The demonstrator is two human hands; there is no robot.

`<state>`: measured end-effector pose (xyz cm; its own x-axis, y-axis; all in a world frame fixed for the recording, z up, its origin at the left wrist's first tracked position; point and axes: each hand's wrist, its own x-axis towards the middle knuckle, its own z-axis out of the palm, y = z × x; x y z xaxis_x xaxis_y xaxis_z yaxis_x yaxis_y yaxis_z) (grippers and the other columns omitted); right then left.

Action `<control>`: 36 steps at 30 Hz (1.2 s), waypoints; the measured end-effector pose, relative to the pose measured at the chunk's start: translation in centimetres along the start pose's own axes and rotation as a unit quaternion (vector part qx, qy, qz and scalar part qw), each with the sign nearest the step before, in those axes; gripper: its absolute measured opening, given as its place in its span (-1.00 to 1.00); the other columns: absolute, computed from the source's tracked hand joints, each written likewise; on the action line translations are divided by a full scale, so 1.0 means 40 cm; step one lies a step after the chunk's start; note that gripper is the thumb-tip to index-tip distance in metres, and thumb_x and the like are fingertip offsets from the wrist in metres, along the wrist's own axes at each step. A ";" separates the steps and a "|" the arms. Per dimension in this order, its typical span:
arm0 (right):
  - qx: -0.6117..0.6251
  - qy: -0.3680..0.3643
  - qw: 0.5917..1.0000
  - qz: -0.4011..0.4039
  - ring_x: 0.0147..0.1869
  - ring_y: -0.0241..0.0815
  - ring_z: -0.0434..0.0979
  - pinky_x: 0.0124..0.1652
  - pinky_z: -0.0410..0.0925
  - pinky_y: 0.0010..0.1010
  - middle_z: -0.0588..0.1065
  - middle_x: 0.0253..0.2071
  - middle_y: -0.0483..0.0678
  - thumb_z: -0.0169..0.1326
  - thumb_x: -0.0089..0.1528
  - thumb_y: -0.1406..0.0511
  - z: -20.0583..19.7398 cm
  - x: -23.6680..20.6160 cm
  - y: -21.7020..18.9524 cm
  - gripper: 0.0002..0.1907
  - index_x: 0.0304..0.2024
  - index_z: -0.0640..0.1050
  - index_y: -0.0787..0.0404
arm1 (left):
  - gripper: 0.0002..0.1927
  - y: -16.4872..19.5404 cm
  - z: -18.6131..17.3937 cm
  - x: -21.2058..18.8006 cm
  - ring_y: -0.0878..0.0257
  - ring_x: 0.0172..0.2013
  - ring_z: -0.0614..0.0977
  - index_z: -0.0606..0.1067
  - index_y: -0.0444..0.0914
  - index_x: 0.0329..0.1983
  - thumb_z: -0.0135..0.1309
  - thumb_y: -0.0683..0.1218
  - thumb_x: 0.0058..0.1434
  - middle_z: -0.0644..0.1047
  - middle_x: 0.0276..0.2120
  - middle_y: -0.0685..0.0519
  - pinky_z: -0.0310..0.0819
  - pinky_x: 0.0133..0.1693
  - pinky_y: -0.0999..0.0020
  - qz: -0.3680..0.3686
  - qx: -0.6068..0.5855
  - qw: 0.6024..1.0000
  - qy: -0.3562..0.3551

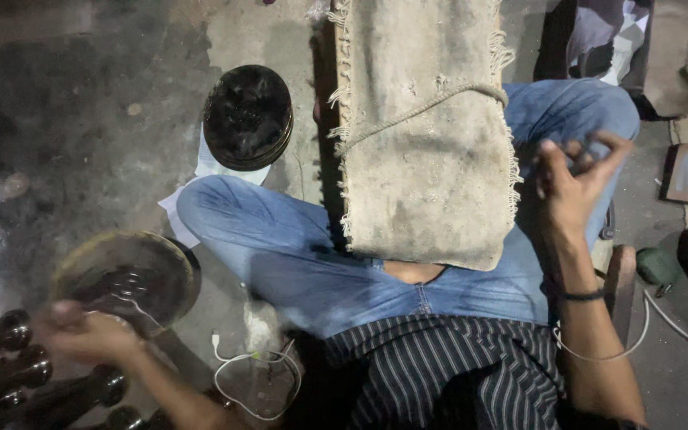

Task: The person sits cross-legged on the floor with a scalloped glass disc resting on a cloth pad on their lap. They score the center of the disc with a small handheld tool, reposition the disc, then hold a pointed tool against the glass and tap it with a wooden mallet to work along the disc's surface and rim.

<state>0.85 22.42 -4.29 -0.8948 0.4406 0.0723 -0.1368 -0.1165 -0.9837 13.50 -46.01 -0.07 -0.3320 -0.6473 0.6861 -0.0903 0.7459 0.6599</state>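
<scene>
My left hand is blurred at the lower left, closed over a round metal dish on the floor; whether it grips something small I cannot tell. My right hand is raised above my right knee, fingers loosely curled, thumb and forefinger nearly touching, with nothing visible between them. A frayed, dusty cloth-covered plank, tied with a cord, lies across my lap and blue jeans.
A dark round tin sits on white paper on the concrete floor. Several dark turned wooden pieces lie at the lower left. A white cable is by my hip. Small blocks and a green object lie at right.
</scene>
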 end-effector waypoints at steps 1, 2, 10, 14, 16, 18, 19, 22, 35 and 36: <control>0.028 -0.007 1.000 -0.009 -0.36 -0.33 0.41 -0.46 0.22 -0.49 0.37 -0.23 -0.14 0.18 0.52 0.51 -0.005 -0.015 -0.014 -0.49 0.17 0.12 0.06 | -0.88 0.065 -0.008 0.019 0.13 -0.02 0.58 0.48 -0.39 -0.01 -0.01 -0.21 0.54 0.55 -0.09 -0.03 0.50 0.12 0.15 -0.002 -0.006 1.000 -0.024; 0.055 -0.014 0.998 -0.015 -0.33 -0.30 0.43 -0.47 0.22 -0.49 0.35 -0.23 -0.13 0.14 0.53 0.54 -0.010 -0.033 -0.031 -0.51 0.18 0.12 0.06 | -0.90 0.138 -0.007 0.026 0.14 -0.02 0.57 0.48 -0.38 -0.03 0.01 -0.22 0.52 0.55 -0.10 -0.03 0.50 0.12 0.17 -0.004 -0.010 0.999 -0.049; 0.009 -0.036 0.998 0.051 -0.47 -0.40 0.23 -0.50 0.14 -0.56 0.33 -0.31 -0.18 -0.03 0.46 0.43 0.042 -0.129 -0.232 -0.67 0.15 0.17 0.04 | -0.82 0.759 0.235 -0.284 0.04 -0.07 0.66 0.53 -0.31 -0.09 -0.06 -0.13 0.51 0.62 -0.06 -0.06 0.56 0.03 0.21 0.003 -0.320 0.855 -0.407; -0.112 -0.109 0.987 0.030 -0.42 -0.40 0.24 -0.40 0.17 -0.60 0.31 -0.39 -0.13 -0.01 0.55 0.38 0.057 -0.152 -0.325 -0.81 0.15 0.29 0.19 | -0.88 0.902 0.335 -0.377 -0.01 -0.17 0.63 0.55 -0.23 -0.07 0.08 -0.12 0.40 0.60 -0.20 -0.08 0.52 -0.15 0.18 0.052 -0.198 0.863 -0.463; -0.171 -0.127 0.974 0.072 -0.34 -0.41 0.31 -0.32 0.23 -0.63 0.38 -0.36 -0.13 -0.12 0.57 0.30 0.063 -0.162 -0.357 -0.81 0.18 0.38 0.25 | -0.87 0.921 0.371 -0.392 -0.01 -0.17 0.62 0.56 -0.21 -0.06 0.12 -0.11 0.38 0.60 -0.21 -0.03 0.49 -0.14 0.15 0.126 -0.154 0.880 -0.432; -0.226 -0.148 0.952 0.147 -0.34 -0.44 0.37 -0.32 0.27 -0.67 0.43 -0.38 -0.20 -0.33 0.48 0.18 0.060 -0.173 -0.393 -0.56 0.19 0.48 0.22 | -0.82 0.915 0.376 -0.400 0.03 -0.11 0.60 0.57 -0.17 0.00 0.16 -0.09 0.36 0.60 -0.14 0.02 0.49 -0.09 0.17 0.151 -0.130 0.888 -0.415; -0.237 -0.171 0.944 0.152 -0.33 -0.44 0.35 -0.31 0.26 -0.66 0.42 -0.38 -0.22 -0.25 0.47 0.18 0.067 -0.177 -0.401 -0.58 0.21 0.50 0.21 | -0.79 0.910 0.377 -0.402 0.05 -0.08 0.59 0.58 -0.15 0.03 0.17 -0.07 0.34 0.60 -0.10 0.05 0.48 -0.07 0.18 0.167 -0.121 0.890 -0.408; -0.286 -0.225 0.918 0.159 -0.34 -0.43 0.30 -0.34 0.22 -0.60 0.40 -0.39 -0.22 0.01 0.40 0.23 0.083 -0.195 -0.425 -0.58 0.28 0.55 0.18 | -0.69 0.895 0.344 -0.403 0.08 0.13 0.53 0.57 -0.14 0.13 0.20 -0.09 0.32 0.55 0.05 0.07 0.41 0.12 0.14 0.225 -0.073 0.886 -0.398; -0.313 -0.225 0.922 0.038 -0.19 -0.39 0.59 -0.20 0.40 -0.61 0.62 -0.23 -0.11 0.34 0.15 0.33 0.178 -0.229 -0.449 -0.60 0.06 0.64 0.21 | -0.04 0.884 0.220 -0.434 -0.17 0.50 0.10 0.18 -0.21 0.50 0.35 0.01 0.06 0.18 0.48 -0.21 -0.16 0.45 -0.27 0.152 -0.040 0.853 -0.498; -0.320 -0.237 0.917 0.022 -0.14 -0.37 0.63 -0.14 0.43 -0.60 0.66 -0.19 -0.09 0.34 0.15 0.32 0.189 -0.227 -0.453 -0.61 0.04 0.64 0.21 | -0.01 0.883 0.216 -0.439 -0.18 0.52 0.07 0.13 -0.23 0.53 0.35 0.01 0.08 0.16 0.49 -0.22 -0.18 0.47 -0.28 0.144 -0.051 0.855 -0.497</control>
<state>8.23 13.80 14.12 -0.9984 -0.0068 -0.0556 0.0452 0.4886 -0.8713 8.03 -6.95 8.54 -0.9644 0.0505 0.2597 0.1943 0.8013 0.5658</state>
